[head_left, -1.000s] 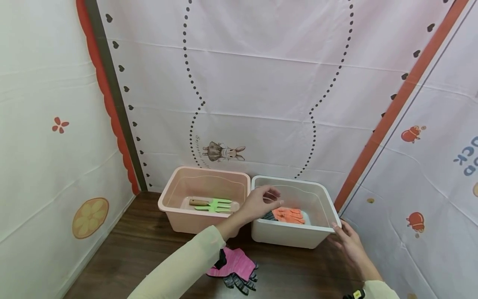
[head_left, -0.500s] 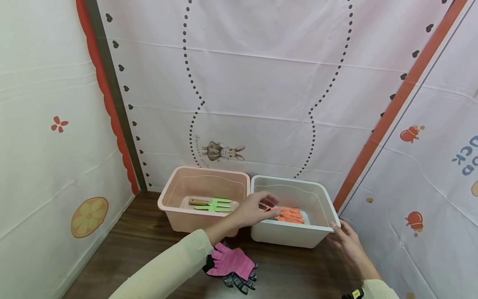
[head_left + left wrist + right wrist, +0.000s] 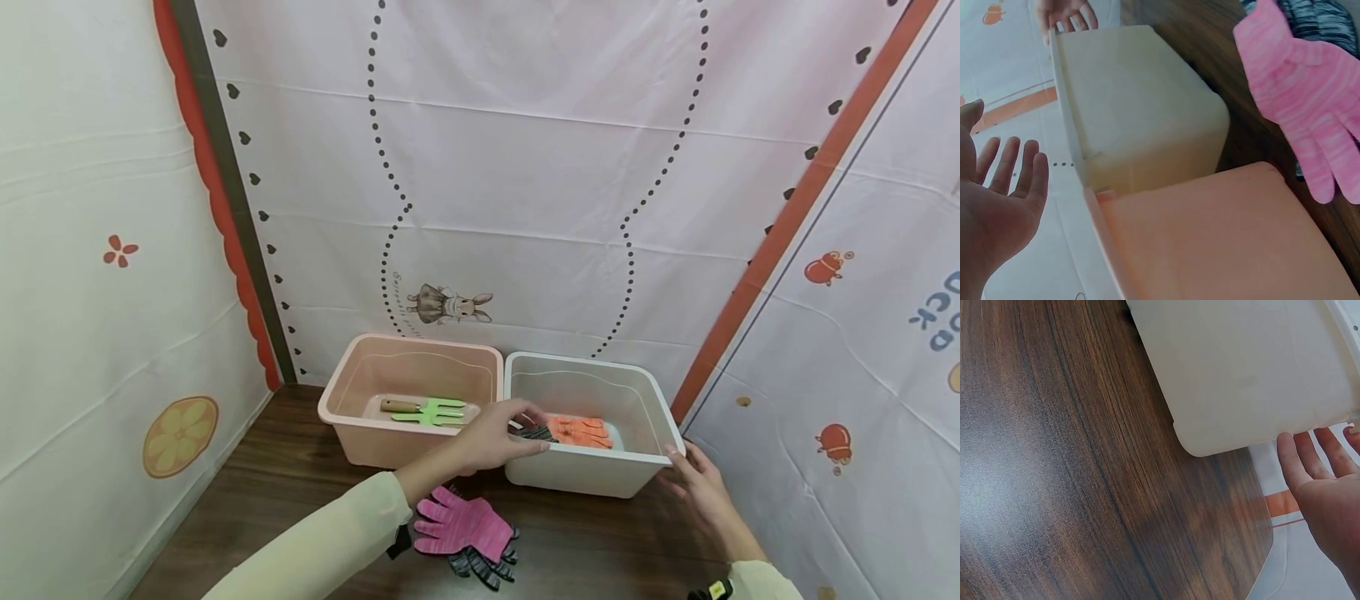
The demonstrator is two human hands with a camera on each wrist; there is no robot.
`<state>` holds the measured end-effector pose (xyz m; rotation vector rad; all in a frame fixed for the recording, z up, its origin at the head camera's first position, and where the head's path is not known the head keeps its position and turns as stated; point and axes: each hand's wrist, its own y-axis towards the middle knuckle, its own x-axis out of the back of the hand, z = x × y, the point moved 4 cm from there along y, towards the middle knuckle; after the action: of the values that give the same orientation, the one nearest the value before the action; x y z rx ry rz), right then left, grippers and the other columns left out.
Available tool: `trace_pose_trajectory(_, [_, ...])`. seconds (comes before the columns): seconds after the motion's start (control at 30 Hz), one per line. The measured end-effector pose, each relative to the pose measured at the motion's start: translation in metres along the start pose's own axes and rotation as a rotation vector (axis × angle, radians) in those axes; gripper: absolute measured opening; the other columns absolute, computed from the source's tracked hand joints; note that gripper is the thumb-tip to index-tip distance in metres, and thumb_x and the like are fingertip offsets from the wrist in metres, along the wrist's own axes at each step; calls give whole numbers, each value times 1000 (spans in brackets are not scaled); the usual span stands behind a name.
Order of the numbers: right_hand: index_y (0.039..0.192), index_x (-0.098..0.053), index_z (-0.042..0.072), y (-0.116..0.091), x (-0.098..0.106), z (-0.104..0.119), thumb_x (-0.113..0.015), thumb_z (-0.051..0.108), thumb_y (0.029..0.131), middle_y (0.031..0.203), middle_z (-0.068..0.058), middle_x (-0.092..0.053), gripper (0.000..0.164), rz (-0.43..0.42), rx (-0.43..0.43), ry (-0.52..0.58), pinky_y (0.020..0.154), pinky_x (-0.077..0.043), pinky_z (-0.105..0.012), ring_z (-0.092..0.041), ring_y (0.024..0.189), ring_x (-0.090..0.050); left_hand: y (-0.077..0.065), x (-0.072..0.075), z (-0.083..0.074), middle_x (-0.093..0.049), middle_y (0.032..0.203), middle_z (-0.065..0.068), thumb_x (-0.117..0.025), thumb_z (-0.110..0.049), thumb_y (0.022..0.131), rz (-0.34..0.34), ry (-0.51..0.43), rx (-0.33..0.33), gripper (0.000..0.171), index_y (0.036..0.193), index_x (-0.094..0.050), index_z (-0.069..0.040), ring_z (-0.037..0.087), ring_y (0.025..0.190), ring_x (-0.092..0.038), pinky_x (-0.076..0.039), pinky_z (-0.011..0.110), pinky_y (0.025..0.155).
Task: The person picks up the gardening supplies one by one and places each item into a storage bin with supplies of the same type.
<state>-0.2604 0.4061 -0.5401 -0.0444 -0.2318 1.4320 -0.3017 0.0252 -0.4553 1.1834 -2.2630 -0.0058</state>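
Hovering at the near left corner of the white bin (image 3: 592, 475), the left hand (image 3: 491, 437) holds nothing, its fingers loosely spread; whether the thumb touches the rim, I cannot tell. The right hand (image 3: 701, 487) pinches that bin's near right corner, thumb on the edge. Inside, orange gloves (image 3: 581, 432) lie towards the front wall beside dark striped cloth (image 3: 538, 433), under the open top. The pink bin (image 3: 382, 446) stands close alongside, rim by rim, with green garden forks (image 3: 431, 412) on its floor. A strip of table (image 3: 592, 542) separates the bins from a pink glove (image 3: 472, 529).
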Motion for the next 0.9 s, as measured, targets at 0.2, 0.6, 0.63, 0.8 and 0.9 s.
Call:
trace_pose_trajectory(0.2, [169, -13, 5, 0, -1, 1, -52, 45, 111, 171, -19, -20, 81, -5, -9, 13, 110, -51, -45, 14, 102, -56, -8, 1, 5, -70, 118, -8, -81, -34, 96, 17, 60, -53, 30, 120, -70, -20, 13, 111, -70, -60, 34, 93])
trace_pose_trajectory(0.6, [169, -11, 5, -1, -1, 2, -51, 47, 111, 172, -18, -19, 82, 0, -19, 16, 111, -50, -46, 15, 102, -55, -24, 5, 17, -69, 122, 4, -81, -30, 97, 44, 110, -79, 33, 123, -70, -11, 18, 109, -71, -59, 31, 94])
trace_pose_trajectory(0.63, [169, -11, 5, -1, -1, 2, -52, 47, 111, 172, -19, -19, 82, 0, -19, 15, 111, -50, -46, 15, 102, -55, -26, 5, 18, -69, 121, 2, -80, -31, 97, 47, 110, -72, 34, 123, -70, -11, 19, 110, -71, -59, 31, 95])
trace_pose_trajectory(0.8, [169, -11, 4, -2, -1, 1, -52, 46, 111, 172, -19, -18, 83, -3, -21, 21, 112, -49, -48, 14, 101, -57, -35, 4, 26, -71, 121, 5, -80, -34, 97, 79, 113, -57, 38, 125, -69, -10, 21, 110, -71, -58, 29, 95])
trace_pose_trajectory(0.9, [168, -12, 4, -2, -1, 1, -52, 46, 111, 171, -19, -19, 81, -3, -18, 27, 113, -48, -49, 14, 101, -57, -39, 3, 29, -71, 119, 6, -81, -33, 97, 90, 119, -55, 39, 125, -69, -9, 22, 110, -71, -59, 34, 96])
